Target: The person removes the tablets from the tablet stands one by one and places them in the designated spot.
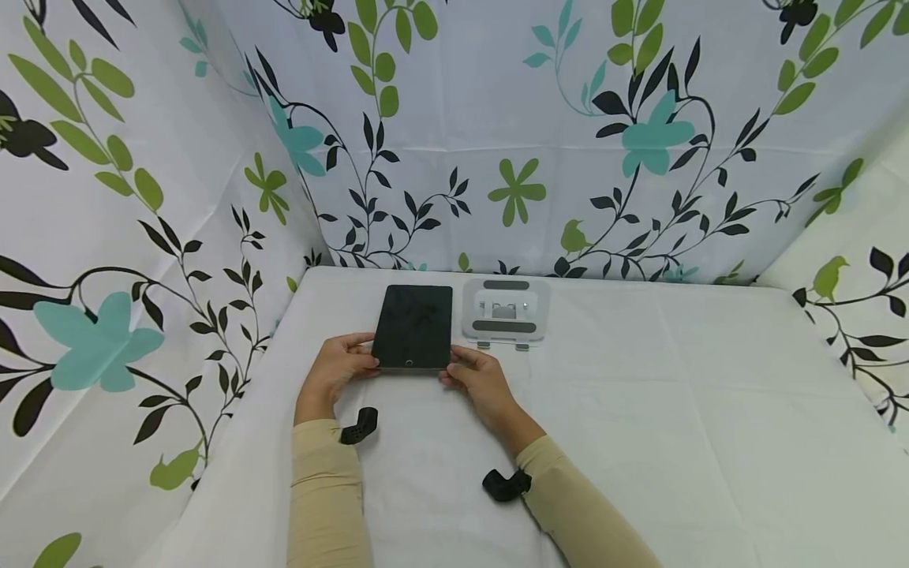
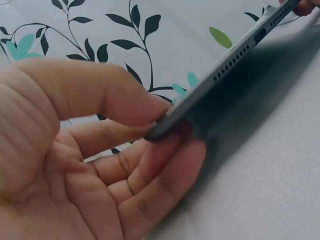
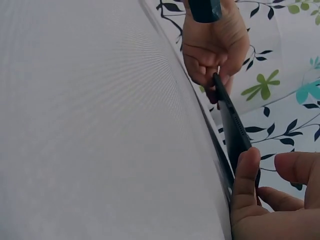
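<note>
A black tablet (image 1: 413,327) with a round home button on its near edge is held by both hands at its near corners. My left hand (image 1: 340,367) pinches the left corner. In the left wrist view its thumb (image 2: 135,102) lies on the upper face and curled fingers are underneath; the tablet's edge (image 2: 230,65) shows speaker holes and a port. My right hand (image 1: 484,383) grips the right corner; in the right wrist view its fingertip (image 3: 248,162) presses the underside. The tablet is tilted, its near edge raised over the white cloth.
Just right of the tablet lies a flat pale grey stand (image 1: 506,310) with dark strips, a metal middle piece and two small tabs. A white cloth (image 1: 625,442) covers the table. Leaf-patterned curtains (image 1: 454,118) hang behind and at both sides.
</note>
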Action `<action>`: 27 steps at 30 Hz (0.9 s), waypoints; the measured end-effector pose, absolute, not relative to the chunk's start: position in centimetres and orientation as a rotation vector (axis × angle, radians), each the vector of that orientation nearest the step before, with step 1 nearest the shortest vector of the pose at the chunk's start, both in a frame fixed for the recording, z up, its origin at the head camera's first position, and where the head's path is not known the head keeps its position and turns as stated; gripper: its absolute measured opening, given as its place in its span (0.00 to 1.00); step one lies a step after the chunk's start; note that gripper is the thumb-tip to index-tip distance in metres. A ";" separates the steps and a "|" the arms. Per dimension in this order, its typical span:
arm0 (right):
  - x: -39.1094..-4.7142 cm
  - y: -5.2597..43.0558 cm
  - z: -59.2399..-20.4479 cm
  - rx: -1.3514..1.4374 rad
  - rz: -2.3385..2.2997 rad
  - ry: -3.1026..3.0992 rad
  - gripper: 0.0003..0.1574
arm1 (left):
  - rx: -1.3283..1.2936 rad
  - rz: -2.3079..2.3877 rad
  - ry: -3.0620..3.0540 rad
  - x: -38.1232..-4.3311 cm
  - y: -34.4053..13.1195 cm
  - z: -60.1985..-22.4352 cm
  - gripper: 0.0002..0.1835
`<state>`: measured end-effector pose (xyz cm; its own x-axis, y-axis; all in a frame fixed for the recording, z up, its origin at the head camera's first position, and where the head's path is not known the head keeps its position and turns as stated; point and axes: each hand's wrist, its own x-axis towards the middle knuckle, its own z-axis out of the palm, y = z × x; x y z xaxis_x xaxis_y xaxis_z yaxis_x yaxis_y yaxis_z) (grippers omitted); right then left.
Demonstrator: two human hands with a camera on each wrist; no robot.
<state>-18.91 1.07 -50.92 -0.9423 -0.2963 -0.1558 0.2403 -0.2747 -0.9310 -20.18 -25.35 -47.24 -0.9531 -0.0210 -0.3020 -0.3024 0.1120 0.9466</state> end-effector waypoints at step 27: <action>-18.9 1.4 -51.2 -0.111 -2.184 1.770 0.25 | -0.537 1.374 2.528 -20.1 -24.1 -44.8 0.26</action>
<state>-18.86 1.38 -51.22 -0.9436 -0.2985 -0.1433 0.2019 -0.1758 -0.9635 -20.11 -24.12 -44.76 -0.9107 -0.2133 -0.3537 -0.4128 0.4977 0.7628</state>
